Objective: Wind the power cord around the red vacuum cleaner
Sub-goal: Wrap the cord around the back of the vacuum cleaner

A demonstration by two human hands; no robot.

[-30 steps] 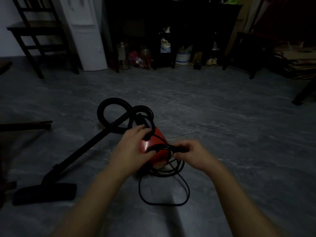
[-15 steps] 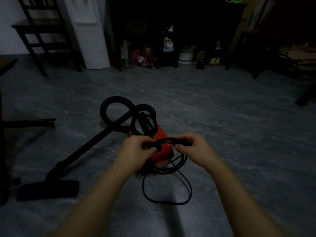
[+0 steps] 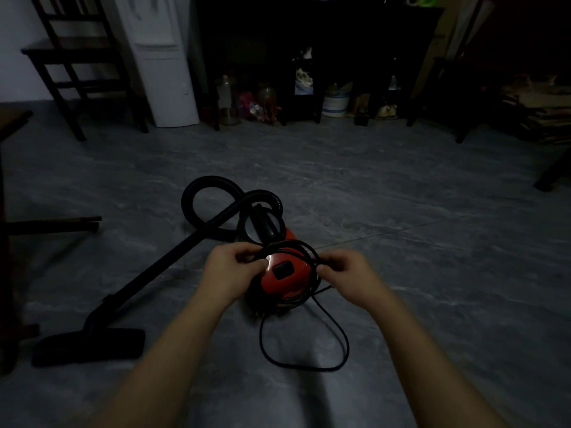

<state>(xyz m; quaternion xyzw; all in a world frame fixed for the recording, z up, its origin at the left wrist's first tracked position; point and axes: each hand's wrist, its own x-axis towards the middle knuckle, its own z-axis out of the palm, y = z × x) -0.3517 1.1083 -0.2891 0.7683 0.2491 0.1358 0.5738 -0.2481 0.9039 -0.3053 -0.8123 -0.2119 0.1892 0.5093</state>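
Pinching coiled turns between left hand and right hand, stretched crosswise just above the red vacuum cleaner on the floor; slack power cord looped below, nearer the right.

The left hand covers the vacuum's left flank; the right hand hides the stretch of cord it pinches; the coils behind the vacuum are lost in the dark. The chair is cut off by the top edge; both forearms run off the bottom; the clutter under the cabinet is too dim to tell.
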